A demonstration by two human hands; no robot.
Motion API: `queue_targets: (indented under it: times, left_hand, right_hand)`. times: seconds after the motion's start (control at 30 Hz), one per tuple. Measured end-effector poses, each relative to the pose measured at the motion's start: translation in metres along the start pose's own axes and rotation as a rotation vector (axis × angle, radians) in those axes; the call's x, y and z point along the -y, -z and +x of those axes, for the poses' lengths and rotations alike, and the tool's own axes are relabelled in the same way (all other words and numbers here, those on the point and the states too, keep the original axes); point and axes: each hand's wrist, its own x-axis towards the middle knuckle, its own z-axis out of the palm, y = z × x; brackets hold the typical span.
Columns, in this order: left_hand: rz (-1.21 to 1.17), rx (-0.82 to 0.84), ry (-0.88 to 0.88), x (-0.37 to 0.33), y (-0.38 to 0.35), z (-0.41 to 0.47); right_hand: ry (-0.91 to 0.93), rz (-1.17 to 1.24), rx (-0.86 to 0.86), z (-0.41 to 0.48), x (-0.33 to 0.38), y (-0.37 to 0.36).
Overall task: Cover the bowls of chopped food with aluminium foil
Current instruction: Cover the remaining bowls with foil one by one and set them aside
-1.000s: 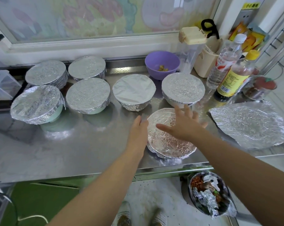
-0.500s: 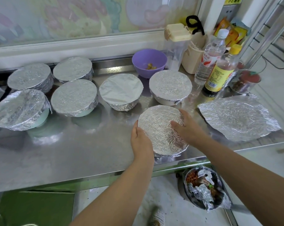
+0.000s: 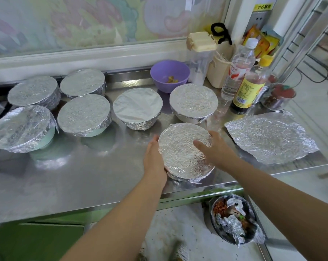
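Pressing flat-fingered against the foil-covered bowl [image 3: 183, 149] from the left, the left hand [image 3: 154, 159] is lying open; the right hand [image 3: 215, 149] is gripping the right rim, thumb on top, fingers seemingly curled. The bowl is sitting near the counter [image 3: 84, 176] front edge.

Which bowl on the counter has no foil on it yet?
The purple bowl at the back: its top is open, while the other bowls all wear foil.
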Motion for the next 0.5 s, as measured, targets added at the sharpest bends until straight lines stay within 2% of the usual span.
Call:
queue_targets:
  times: [0.1,0.23,0.37,0.5]
  left_hand:
    - [0.041,-0.026,0.013,-0.003,0.011,0.0]
    - [0.098,-0.164,0.115,0.007,0.021,-0.028]
    - [0.007,-0.034,0.338,0.016,0.016,-0.043]
    - [-0.133,0.055,0.37,0.015,0.008,-0.037]
  right_hand:
    - [0.158,-0.274,-0.086,0.0,0.012,0.007]
    - [0.387,-0.517,0.07,0.006,0.031,0.004]
    - [0.394,-0.602,0.136,0.018,0.036,-0.003]
    - [0.362,-0.626,0.128,0.02,0.039,-0.008]
